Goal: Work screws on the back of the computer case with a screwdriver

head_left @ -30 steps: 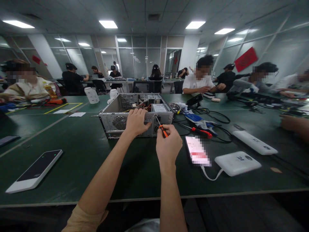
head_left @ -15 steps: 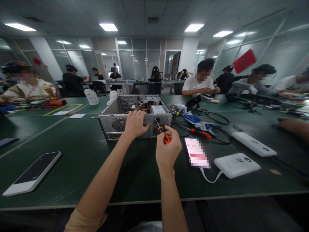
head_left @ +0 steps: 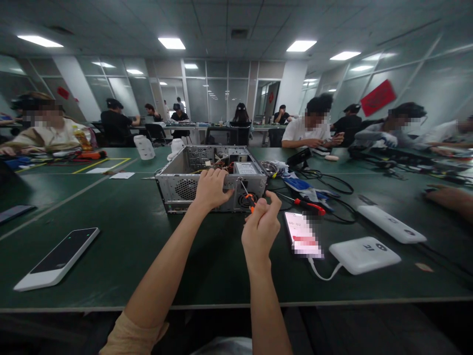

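An open metal computer case (head_left: 173, 202) lies on the green table, its fan grille side toward me and cables showing inside. My left hand (head_left: 211, 190) grips the near top edge of the case, fingers over the rim and thumb against the outer panel. In my right hand (head_left: 261, 231) is a screwdriver (head_left: 250, 198) with an orange and black handle. Its thin shaft points up and away, with the tip at the panel's upper edge near the power supply (head_left: 246, 168). Whether the tip sits in a screw is too small to tell.
Right of the case lie a red screwdriver (head_left: 312, 207), blue-white gloves (head_left: 299, 185) and black cables (head_left: 340, 182). Nearer are a lit phone (head_left: 300, 231) and white power banks (head_left: 364, 255). At left is a white device (head_left: 59, 259). Co-workers sit around the table.
My right hand's fingers have loosened and shifted on the screwdriver handle, with the index finger raised. My left hand stays on the case edge. The whole view has shifted slightly.
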Demonstrator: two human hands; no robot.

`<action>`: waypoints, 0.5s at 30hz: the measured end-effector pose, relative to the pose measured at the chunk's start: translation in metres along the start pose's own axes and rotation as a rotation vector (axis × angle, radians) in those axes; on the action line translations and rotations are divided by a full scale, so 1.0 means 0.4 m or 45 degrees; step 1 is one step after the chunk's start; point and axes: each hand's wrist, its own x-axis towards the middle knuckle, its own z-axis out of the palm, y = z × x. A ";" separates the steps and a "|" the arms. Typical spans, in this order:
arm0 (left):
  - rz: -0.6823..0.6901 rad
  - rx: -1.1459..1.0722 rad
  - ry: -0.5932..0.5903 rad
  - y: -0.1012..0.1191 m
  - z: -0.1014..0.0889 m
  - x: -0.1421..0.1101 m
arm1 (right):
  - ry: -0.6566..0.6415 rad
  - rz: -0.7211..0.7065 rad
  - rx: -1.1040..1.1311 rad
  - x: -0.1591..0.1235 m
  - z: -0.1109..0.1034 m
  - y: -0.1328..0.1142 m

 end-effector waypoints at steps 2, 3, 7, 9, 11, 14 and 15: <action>0.000 0.001 -0.005 -0.001 0.001 0.001 | -0.014 -0.040 -0.055 0.001 0.001 0.006; -0.001 0.003 -0.006 -0.001 0.002 0.001 | -0.009 -0.081 -0.077 0.001 0.005 0.009; 0.000 0.011 0.001 -0.004 0.007 0.001 | 0.071 -0.262 -0.119 0.000 0.024 0.019; 0.000 0.011 0.002 -0.004 0.008 0.001 | 0.093 -0.327 -0.140 0.000 0.029 0.020; -0.001 0.008 0.000 -0.004 0.007 0.001 | 0.078 -0.399 -0.171 0.000 0.030 0.020; 0.000 0.008 0.003 -0.003 0.005 0.000 | 0.037 -0.458 -0.197 -0.001 0.028 0.021; 0.001 0.009 0.004 -0.003 0.004 0.000 | 0.028 -0.462 -0.193 -0.001 0.028 0.022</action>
